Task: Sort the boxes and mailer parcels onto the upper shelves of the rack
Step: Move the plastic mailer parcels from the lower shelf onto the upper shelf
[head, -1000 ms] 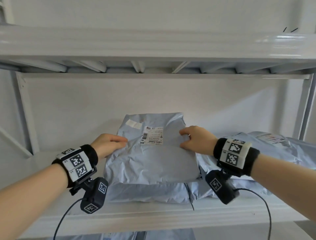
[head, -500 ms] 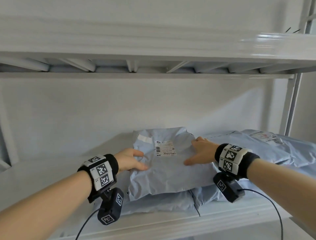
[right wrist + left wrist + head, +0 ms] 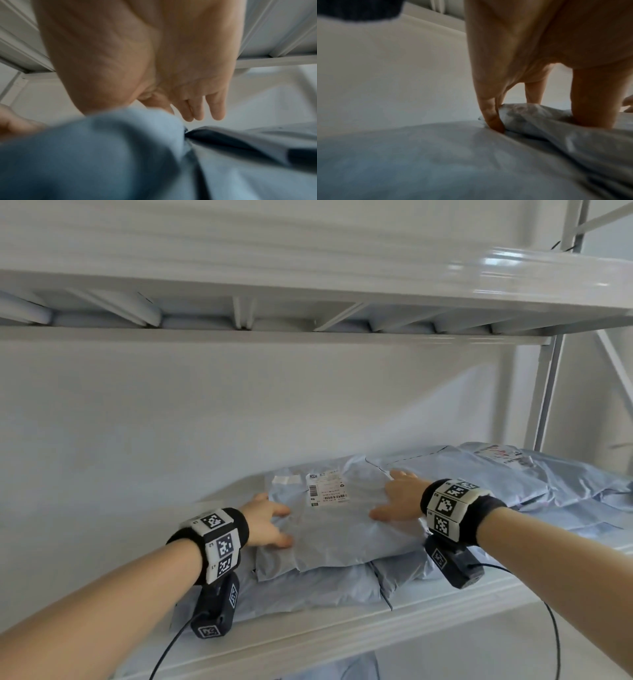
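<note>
A grey-blue mailer parcel (image 3: 339, 529) with a white barcode label (image 3: 327, 489) lies on top of another mailer (image 3: 308, 587) on the white rack shelf (image 3: 342, 633). My left hand (image 3: 274, 525) rests against its left edge. In the left wrist view the straight fingers (image 3: 493, 119) press down at the crumpled edge of the parcel (image 3: 547, 121) and the thumb lies on top. My right hand (image 3: 394, 503) lies spread on the parcel's right side. Its fingers (image 3: 197, 111) are straight, just above the blue parcel (image 3: 102, 142).
More blue mailers (image 3: 513, 477) are piled on the right half of the same shelf, one with a printed label (image 3: 503, 455). The upper shelf's underside (image 3: 308, 316) hangs close overhead. A rack post (image 3: 548, 392) stands at the right. Bare shelf (image 3: 102, 542) lies left of the stack.
Both hands went from curled fingers holding the parcel's sides to straight, spread fingers resting on it. The parcel has settled further right on the stack as my view swung left.
</note>
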`<state>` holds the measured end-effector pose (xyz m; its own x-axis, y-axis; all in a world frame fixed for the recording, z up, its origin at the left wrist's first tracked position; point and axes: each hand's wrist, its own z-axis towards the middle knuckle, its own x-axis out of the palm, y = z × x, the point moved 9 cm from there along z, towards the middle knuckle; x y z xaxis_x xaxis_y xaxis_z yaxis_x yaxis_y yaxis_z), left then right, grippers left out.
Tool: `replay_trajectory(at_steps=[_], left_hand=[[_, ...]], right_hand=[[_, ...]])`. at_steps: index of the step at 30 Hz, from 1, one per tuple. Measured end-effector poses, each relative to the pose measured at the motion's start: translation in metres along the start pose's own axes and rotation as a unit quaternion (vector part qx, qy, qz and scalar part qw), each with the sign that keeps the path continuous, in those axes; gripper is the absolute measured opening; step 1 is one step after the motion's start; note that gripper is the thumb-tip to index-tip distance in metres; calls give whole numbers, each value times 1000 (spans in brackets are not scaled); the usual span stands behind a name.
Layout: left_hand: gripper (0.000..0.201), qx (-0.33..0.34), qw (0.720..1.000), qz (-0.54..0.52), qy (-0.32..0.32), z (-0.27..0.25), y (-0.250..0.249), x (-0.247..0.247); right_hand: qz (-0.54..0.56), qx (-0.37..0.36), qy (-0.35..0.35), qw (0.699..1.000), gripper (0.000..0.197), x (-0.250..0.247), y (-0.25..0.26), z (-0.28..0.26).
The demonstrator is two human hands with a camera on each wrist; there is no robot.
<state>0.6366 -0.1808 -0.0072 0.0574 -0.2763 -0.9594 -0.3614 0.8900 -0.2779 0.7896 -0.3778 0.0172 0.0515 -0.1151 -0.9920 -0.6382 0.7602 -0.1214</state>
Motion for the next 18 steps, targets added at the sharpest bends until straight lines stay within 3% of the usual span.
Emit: replay_trajectory(at_steps=[4,8,11,15,18], left_hand=[[71,18,998,63,-10,-3,-9,-3],[67,33,997,70,3,-11,-14,-2],[63,53,997,54,-32,-26,-22,-14],[44,160,972,-58,-161,-65,-54,-47],[32,251,943,-123,-182,-103,-81,-43]], right_hand=[[2,-5,-6,1000,63,-1,2,-4],[-23,-13,-6,1000,59,-5,2,-15],[-5,-27,-20,999,52,-14,1,-27],[-9,-72,-87,994,54,-45,5,-58],[-3,-123,-185,975,57,-78,19,-92]])
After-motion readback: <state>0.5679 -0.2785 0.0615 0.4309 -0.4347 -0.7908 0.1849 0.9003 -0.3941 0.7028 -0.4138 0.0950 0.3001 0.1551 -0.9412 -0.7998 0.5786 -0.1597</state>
